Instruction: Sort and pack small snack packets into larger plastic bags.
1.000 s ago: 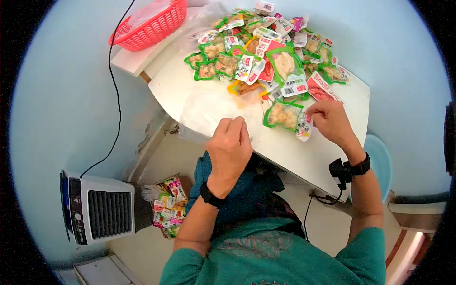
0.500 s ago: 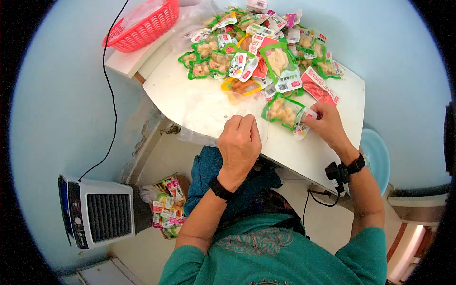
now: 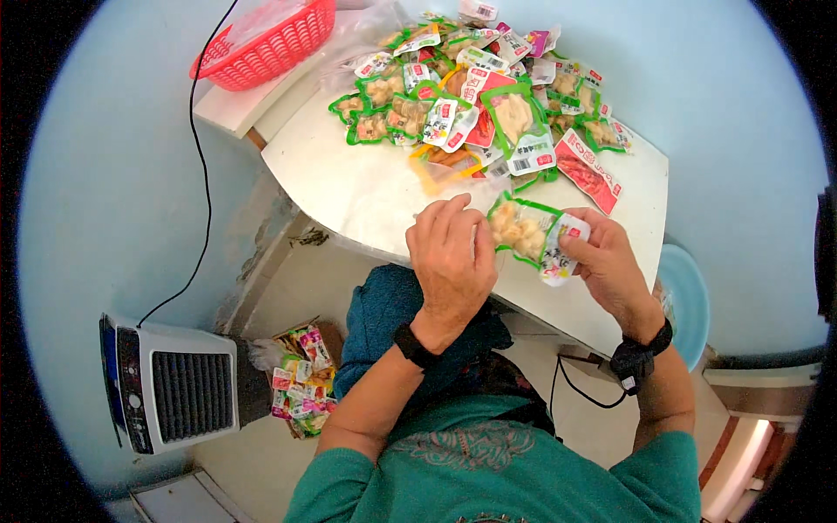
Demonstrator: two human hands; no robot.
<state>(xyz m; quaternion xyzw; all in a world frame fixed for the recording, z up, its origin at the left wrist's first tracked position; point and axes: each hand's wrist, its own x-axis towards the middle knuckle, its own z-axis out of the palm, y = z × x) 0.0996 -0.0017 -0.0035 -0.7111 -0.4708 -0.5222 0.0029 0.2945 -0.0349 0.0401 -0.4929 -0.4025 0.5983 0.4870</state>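
My right hand [image 3: 593,261] grips the white label end of a green-edged pouch [image 3: 523,231] of pale food pieces, thumb on top, just right of my left hand. My left hand [image 3: 449,257] has its fingers curled closed on a clear plastic bag [image 3: 388,209] lying along the desk's front part; its fingertips are partly hidden. Behind both hands a big pile of snack pouches [image 3: 514,118] covers the back of the white desk [image 3: 323,170], with green, red and yellow edges among them. A red-and-white pouch [image 3: 586,179] lies at the pile's right.
A red perforated basket [image 3: 261,44] sits on a ledge at back left. A grey air cooler [image 3: 179,383] with a hanging cord stands at lower left, beside a box of colourful packets [image 3: 301,370]. A blue basin [image 3: 689,305] is right of the desk.
My right hand has moved down and lifted the green-edged pouch toward my left hand. My left hand has shifted right and a little up, its fingers still curled.
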